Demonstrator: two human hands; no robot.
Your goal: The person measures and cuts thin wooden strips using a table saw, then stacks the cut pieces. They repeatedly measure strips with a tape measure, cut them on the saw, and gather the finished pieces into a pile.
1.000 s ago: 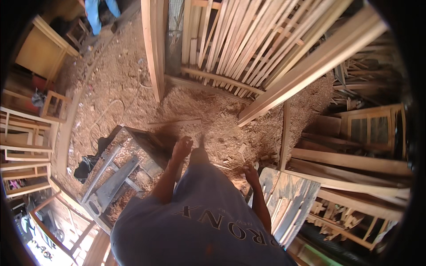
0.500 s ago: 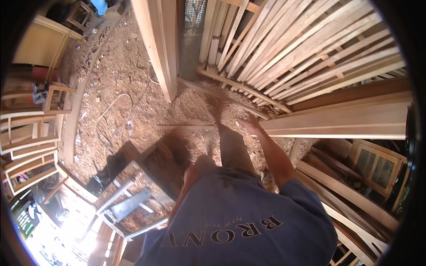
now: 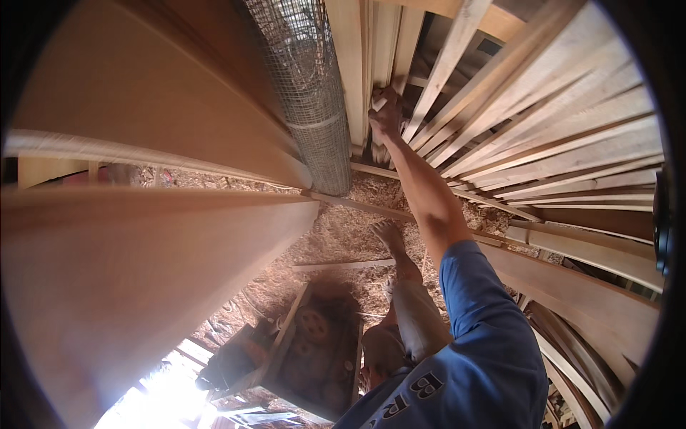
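My right hand (image 3: 386,114) reaches forward at the end of a stretched arm. Its fingers are closed around the upper end of a short pale wooden strip (image 3: 379,104), among lumber leaning upright. Beside that hand, long pale boards (image 3: 355,71) stand on the left and a row of sawn wooden strips (image 3: 514,121) fans out on the right. A patch of skin by my knee may be part of my left hand (image 3: 367,377); its fingers are hidden.
A roll of wire mesh (image 3: 314,107) stands left of my arm. Large wooden panels (image 3: 143,264) fill the left side. A dark wooden-framed machine (image 3: 314,350) sits by my legs. Wood shavings (image 3: 336,239) cover the floor, with a thin batten (image 3: 343,265) lying across them.
I have stepped closer to the stacked lumber. My right hand has gone from low beside my leg to the upright pieces and closed on a strip. The large panels now loom at left.
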